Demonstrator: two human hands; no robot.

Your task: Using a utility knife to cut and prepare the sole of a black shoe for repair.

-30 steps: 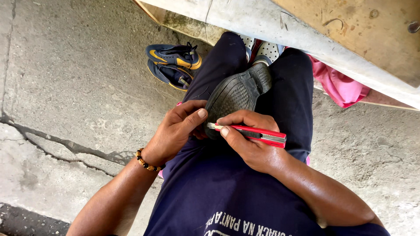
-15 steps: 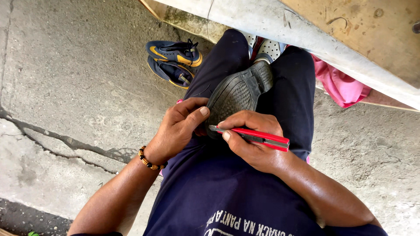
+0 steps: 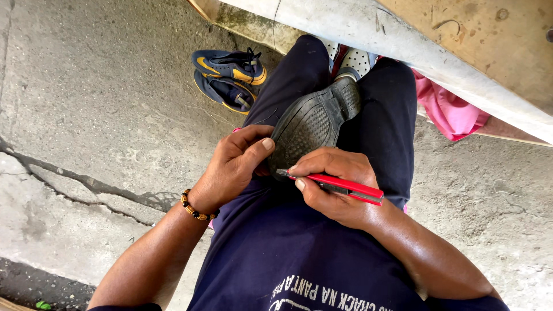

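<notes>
I see the black shoe sole (image 3: 314,124) lying tread-up along my lap, its heel end toward my knees. My left hand (image 3: 233,167) clamps its near edge, thumb on the tread. My right hand (image 3: 334,190) is closed around the red utility knife (image 3: 340,185), blade tip touching the sole's near rim. To cut well here, I judge I should keep the left fingers behind the blade's path, draw in shallow strokes along the rim, and press the sole firmly against my thigh.
</notes>
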